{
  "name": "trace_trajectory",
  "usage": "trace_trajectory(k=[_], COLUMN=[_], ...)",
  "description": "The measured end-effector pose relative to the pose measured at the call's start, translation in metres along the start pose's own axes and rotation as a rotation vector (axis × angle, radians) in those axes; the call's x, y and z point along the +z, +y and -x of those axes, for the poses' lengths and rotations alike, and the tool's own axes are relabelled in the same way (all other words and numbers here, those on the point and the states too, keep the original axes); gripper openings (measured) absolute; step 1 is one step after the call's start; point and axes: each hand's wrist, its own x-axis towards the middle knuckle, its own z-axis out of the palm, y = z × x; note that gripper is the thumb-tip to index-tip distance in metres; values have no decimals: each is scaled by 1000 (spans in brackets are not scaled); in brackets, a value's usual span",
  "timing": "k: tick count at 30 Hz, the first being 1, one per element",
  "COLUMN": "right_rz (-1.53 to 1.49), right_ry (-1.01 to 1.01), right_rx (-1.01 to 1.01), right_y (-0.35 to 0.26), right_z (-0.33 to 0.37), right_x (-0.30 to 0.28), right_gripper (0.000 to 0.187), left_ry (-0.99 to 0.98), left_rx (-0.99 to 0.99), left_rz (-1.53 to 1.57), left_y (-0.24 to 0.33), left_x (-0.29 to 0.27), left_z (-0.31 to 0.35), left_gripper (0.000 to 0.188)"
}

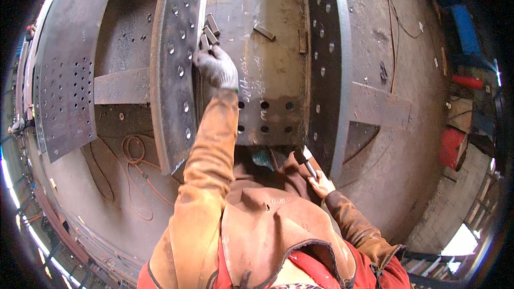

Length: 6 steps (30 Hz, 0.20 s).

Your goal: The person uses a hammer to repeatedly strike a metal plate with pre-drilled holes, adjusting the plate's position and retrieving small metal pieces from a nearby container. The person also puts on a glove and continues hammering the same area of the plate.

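Observation:
My left hand [217, 68], in a grey work glove, reaches over the left side of a large steel beam. Its fingers are closed at the end of a small steel bar [204, 42], beside the drilled flange [179, 75]. Two more short steel bars [212, 23] lie close by, and another loose bar [264, 32] rests on the web plate [257, 75] to the right. Low at the right, my right hand [321, 184] is closed around the silvery handle of a hammer-like tool [302, 154] with a dark head, held near the beam's near end.
A second drilled steel plate [64, 85] stands at the left, joined by a cross plate [122, 86]. Reddish hoses [134, 150] coil on the floor there. Another cross plate [380, 106] extends right of the drilled right flange [325, 64]. Red objects [452, 148] sit further right.

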Motion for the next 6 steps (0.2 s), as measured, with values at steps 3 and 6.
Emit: trace_trajectory(k=[3,6], right_rz=[91,-28], right_ry=[151,168], right_rx=[11,212], right_y=[-48,-63], right_z=[41,96], right_x=[-25,-35], right_gripper=[48,47], left_ry=[68,10], left_rx=[-107,-144], left_rz=[-145,-224], left_y=[33,27], left_x=[5,16], left_z=[-16,-36], left_gripper=[25,27])
